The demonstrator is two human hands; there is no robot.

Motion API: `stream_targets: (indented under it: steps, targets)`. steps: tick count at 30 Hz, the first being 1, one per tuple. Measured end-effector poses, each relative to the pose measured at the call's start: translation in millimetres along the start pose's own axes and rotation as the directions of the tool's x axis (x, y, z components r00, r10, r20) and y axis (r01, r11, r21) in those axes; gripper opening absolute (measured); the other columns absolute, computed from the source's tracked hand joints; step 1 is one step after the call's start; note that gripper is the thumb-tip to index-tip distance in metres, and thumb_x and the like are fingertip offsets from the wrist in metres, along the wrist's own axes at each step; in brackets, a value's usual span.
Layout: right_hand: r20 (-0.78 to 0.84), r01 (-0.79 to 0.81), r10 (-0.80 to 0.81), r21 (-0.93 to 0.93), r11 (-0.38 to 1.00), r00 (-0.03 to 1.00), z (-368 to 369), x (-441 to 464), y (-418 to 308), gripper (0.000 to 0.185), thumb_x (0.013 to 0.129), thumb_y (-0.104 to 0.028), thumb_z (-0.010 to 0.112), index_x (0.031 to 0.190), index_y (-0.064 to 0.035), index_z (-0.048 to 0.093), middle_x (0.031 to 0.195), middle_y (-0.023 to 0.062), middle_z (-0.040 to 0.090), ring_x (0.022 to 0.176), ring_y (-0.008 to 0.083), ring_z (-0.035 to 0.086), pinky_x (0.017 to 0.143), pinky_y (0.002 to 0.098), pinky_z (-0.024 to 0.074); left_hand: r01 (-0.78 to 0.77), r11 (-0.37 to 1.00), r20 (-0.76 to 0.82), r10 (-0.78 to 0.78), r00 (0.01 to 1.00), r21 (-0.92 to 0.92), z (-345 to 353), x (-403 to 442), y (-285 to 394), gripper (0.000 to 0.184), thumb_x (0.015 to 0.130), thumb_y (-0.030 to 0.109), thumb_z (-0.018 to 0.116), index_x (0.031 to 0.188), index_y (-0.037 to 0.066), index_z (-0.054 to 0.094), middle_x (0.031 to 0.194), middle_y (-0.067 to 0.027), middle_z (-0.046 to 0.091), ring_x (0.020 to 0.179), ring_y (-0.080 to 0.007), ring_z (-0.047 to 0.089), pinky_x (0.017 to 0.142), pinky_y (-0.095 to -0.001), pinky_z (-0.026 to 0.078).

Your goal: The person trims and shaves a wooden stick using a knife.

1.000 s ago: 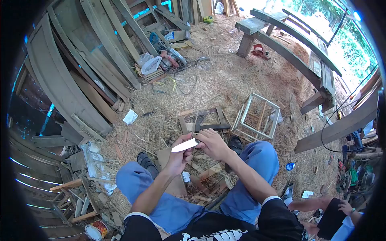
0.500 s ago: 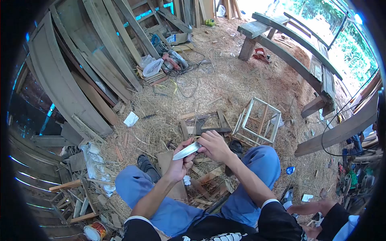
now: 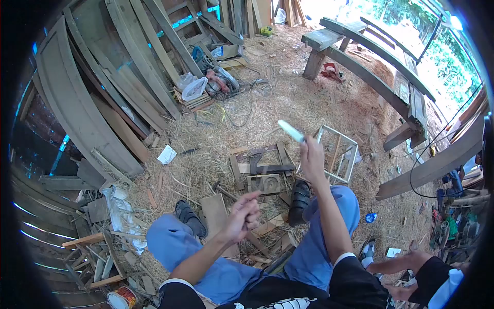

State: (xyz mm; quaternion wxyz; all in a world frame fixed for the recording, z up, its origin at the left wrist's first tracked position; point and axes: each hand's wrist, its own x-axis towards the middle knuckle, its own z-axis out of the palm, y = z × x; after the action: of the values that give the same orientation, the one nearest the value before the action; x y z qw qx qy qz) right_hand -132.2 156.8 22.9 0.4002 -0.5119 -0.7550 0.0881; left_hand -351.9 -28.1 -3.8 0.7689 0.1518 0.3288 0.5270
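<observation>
My right hand (image 3: 312, 157) is raised above the right knee, its fingers closed around a knife (image 3: 291, 131). The pale blade points up and to the left, and the grip hides the handle. My left hand (image 3: 242, 219) hangs over the gap between the knees with its fingers curled; whether anything small is in it cannot be made out. Below and beyond the hands, a wooden block with a rounded carved shape (image 3: 264, 184) lies on the ground. Beside it are a dark tool with a long handle (image 3: 272, 169) and a hammer (image 3: 224, 191).
A small wooden frame (image 3: 353, 164) stands right of the block. Straw and shavings cover the floor. Planks (image 3: 85, 103) lean at the left, near power tools (image 3: 218, 82). A wooden bench (image 3: 360, 67) is at the back right. Another person's arm (image 3: 396, 265) shows at lower right.
The hands have separated. My right hand has lifted the knife away, up and to the right, and my left hand has moved slightly down, off the blade.
</observation>
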Motion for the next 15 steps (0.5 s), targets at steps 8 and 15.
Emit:
stream_targets:
  steps: [8, 15]
  targets:
    - [0.312, 0.228, -0.263, 0.145, 0.963, 0.913, 24.9, -42.2, -24.5, 0.027, 0.099, -0.029, 0.051, 0.094, -0.0032, 0.054, 0.089, 0.0154, 0.058, 0.088, 0.0353, 0.055, 0.08, 0.0429, 0.0393, -0.295, 0.924, -0.307, 0.362, 0.88, 0.244, -25.3, 15.1, 11.0, 0.029, 0.104, 0.028, 0.053, 0.129, 0.014, 0.054, 0.068, 0.0068, 0.035, 0.05, -0.0013, 0.027, 0.041, -0.0189, 0.021]
    - [0.371, 0.264, -0.328, 0.213, 0.941, 0.869, 32.7, -43.2, -41.6, 0.027, 0.099, -0.03, 0.051, 0.094, -0.0028, 0.053, 0.088, 0.0153, 0.057, 0.089, 0.0347, 0.055, 0.08, 0.043, 0.0397, -0.338, 0.847, -0.315, 0.479, 0.819, 0.409, -21.6, 34.6, 10.3, 0.03, 0.104, 0.025, 0.053, 0.129, 0.01, 0.052, 0.07, 0.0066, 0.043, 0.052, -0.0006, 0.033, 0.042, -0.0185, 0.026]
